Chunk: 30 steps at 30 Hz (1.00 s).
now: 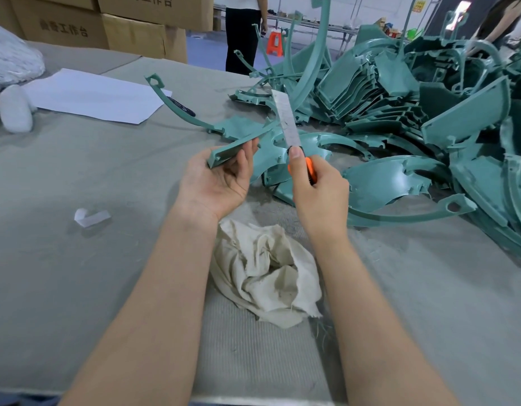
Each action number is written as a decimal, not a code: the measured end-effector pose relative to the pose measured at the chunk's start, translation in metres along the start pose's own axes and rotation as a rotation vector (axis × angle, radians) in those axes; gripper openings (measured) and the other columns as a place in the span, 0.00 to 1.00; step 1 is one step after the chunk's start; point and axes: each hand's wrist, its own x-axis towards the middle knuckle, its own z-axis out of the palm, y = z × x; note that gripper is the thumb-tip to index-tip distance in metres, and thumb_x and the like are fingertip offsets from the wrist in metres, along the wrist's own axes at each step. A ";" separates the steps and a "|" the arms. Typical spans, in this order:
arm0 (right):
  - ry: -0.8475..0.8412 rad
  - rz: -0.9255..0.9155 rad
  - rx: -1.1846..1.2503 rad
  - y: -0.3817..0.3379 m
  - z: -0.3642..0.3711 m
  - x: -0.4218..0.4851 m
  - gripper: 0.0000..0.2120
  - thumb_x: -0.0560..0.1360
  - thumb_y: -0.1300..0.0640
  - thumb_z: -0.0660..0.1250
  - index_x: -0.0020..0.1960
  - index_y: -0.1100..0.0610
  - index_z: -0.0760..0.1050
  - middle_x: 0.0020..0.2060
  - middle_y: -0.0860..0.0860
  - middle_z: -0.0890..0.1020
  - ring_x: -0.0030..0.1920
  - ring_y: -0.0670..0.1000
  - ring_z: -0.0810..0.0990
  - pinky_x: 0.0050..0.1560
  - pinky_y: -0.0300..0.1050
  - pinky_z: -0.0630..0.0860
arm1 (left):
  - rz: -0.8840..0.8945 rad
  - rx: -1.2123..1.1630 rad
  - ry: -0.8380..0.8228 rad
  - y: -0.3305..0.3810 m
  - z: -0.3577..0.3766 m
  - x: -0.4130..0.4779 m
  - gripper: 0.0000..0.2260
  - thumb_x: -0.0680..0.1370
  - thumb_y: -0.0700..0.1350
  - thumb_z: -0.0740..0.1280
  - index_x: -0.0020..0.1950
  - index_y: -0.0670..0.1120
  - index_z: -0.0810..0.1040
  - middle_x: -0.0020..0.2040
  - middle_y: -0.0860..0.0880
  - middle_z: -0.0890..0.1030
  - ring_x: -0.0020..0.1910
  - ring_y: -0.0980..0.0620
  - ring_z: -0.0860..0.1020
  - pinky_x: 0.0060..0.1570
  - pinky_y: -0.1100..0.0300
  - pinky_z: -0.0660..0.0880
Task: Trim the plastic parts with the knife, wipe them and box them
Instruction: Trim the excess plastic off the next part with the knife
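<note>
My left hand [221, 178] holds one end of a teal plastic part [238, 142], a flat piece with a long curved arm reaching up and left. My right hand [317, 194] grips an orange-handled utility knife [287, 118]; its long bare blade points up and away, and its edge lies against the part's upper right end. A crumpled cream cloth [268, 271] lies on the table between my forearms. A big heap of teal plastic parts [414, 112] fills the right side of the table.
The table has a grey fabric cover [77, 273]. A white paper sheet [98, 95] with a dark pen [181, 106] lies at the back left, a white bag [10, 60] at far left, a small white scrap [89, 216] nearer. Cardboard boxes [107, 24] stand behind. People stand beyond the table.
</note>
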 end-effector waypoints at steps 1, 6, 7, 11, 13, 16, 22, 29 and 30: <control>-0.004 -0.004 0.002 0.000 0.001 0.000 0.25 0.79 0.40 0.60 0.31 0.55 0.60 0.23 0.46 0.63 0.27 0.48 0.61 0.32 0.45 0.61 | 0.002 -0.007 0.001 0.000 0.000 0.000 0.30 0.67 0.36 0.61 0.69 0.30 0.66 0.36 0.36 0.82 0.27 0.45 0.81 0.25 0.63 0.78; -0.012 -0.020 0.016 0.000 0.002 -0.001 0.26 0.79 0.40 0.60 0.31 0.57 0.62 0.23 0.45 0.63 0.27 0.47 0.62 0.31 0.45 0.63 | -0.009 -0.049 -0.007 -0.001 0.000 0.000 0.30 0.67 0.35 0.61 0.69 0.30 0.66 0.37 0.36 0.81 0.27 0.45 0.81 0.27 0.64 0.78; -0.013 -0.026 0.022 0.000 0.003 -0.001 0.26 0.79 0.41 0.60 0.32 0.58 0.62 0.23 0.45 0.63 0.27 0.48 0.62 0.31 0.45 0.63 | -0.012 -0.052 -0.010 -0.001 0.000 0.000 0.29 0.67 0.35 0.61 0.69 0.30 0.66 0.37 0.36 0.82 0.27 0.45 0.81 0.27 0.63 0.78; -0.021 -0.038 0.049 0.000 0.002 0.000 0.27 0.79 0.41 0.60 0.32 0.61 0.64 0.24 0.46 0.64 0.27 0.48 0.63 0.31 0.45 0.63 | -0.035 -0.074 -0.015 0.000 -0.002 0.001 0.28 0.69 0.34 0.61 0.69 0.30 0.66 0.37 0.35 0.81 0.27 0.43 0.82 0.27 0.63 0.78; -0.066 -0.067 0.036 -0.002 0.005 -0.003 0.25 0.79 0.41 0.61 0.32 0.59 0.66 0.23 0.46 0.65 0.26 0.48 0.64 0.31 0.45 0.63 | -0.050 -0.112 -0.015 -0.001 -0.002 0.003 0.21 0.74 0.36 0.59 0.67 0.32 0.69 0.39 0.36 0.81 0.28 0.42 0.81 0.26 0.62 0.78; -0.159 -0.142 -0.035 -0.008 0.013 -0.013 0.23 0.78 0.40 0.62 0.31 0.53 0.64 0.22 0.46 0.65 0.25 0.47 0.64 0.31 0.44 0.62 | 0.005 -0.148 0.020 -0.004 -0.001 0.006 0.15 0.81 0.40 0.54 0.60 0.32 0.73 0.42 0.35 0.80 0.27 0.43 0.81 0.25 0.62 0.78; -0.286 -0.239 -0.060 -0.009 0.016 -0.016 0.22 0.77 0.40 0.62 0.34 0.56 0.69 0.23 0.48 0.70 0.27 0.50 0.68 0.32 0.43 0.63 | -0.045 -0.149 -0.021 -0.002 -0.003 0.003 0.24 0.73 0.36 0.58 0.69 0.29 0.66 0.40 0.35 0.81 0.29 0.43 0.82 0.26 0.59 0.79; 0.019 -0.050 0.004 -0.003 0.003 -0.002 0.25 0.79 0.41 0.60 0.33 0.59 0.66 0.23 0.46 0.64 0.27 0.46 0.62 0.31 0.44 0.61 | -0.092 -0.160 -0.057 -0.001 -0.002 0.004 0.17 0.76 0.38 0.59 0.61 0.28 0.71 0.39 0.33 0.81 0.29 0.40 0.82 0.26 0.59 0.79; 0.031 -0.031 0.009 -0.002 0.003 -0.001 0.25 0.79 0.40 0.59 0.32 0.57 0.64 0.23 0.46 0.63 0.27 0.47 0.62 0.31 0.44 0.61 | -0.107 -0.157 -0.066 -0.002 -0.001 0.002 0.19 0.74 0.37 0.60 0.61 0.27 0.70 0.39 0.33 0.81 0.29 0.40 0.82 0.25 0.59 0.78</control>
